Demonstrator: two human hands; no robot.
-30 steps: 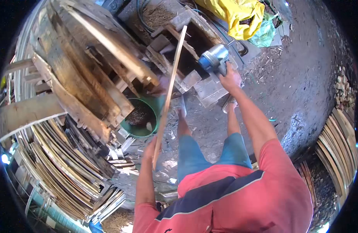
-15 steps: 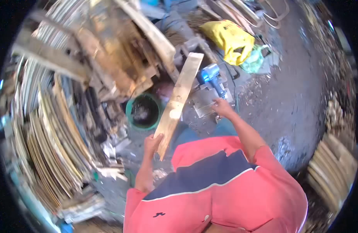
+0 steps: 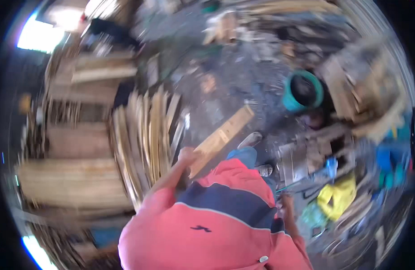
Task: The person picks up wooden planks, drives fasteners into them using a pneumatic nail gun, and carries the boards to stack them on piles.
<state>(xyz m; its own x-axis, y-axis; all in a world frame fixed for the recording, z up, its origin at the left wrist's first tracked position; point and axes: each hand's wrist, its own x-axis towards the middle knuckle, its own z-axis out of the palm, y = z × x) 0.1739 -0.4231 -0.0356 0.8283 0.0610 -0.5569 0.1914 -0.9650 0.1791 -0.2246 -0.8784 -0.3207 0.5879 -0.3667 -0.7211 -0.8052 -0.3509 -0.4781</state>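
My left hand [image 3: 188,156] is closed around the near end of a flat wooden board [image 3: 223,136]. The board slants up and to the right, above the floor in front of my body. Low at my right side hangs my right hand [image 3: 286,201], partly smeared, so its fingers cannot be read. Beyond it a blue power tool [image 3: 331,167] lies among wood pieces, apart from the hand.
Upright planks [image 3: 147,135] lean together at my left, beside stacked boards [image 3: 72,182]. A green bucket [image 3: 322,96] stands ahead to the right, with scrap wood [image 3: 347,87] behind it. A yellow plastic bag [image 3: 338,198] and a pale green bag [image 3: 313,215] lie at right.
My view and body have turned left, so the bucket, tool and bags now appear at right. My left hand keeps the board. My right hand, earlier at the tool's handle, is now away from it.
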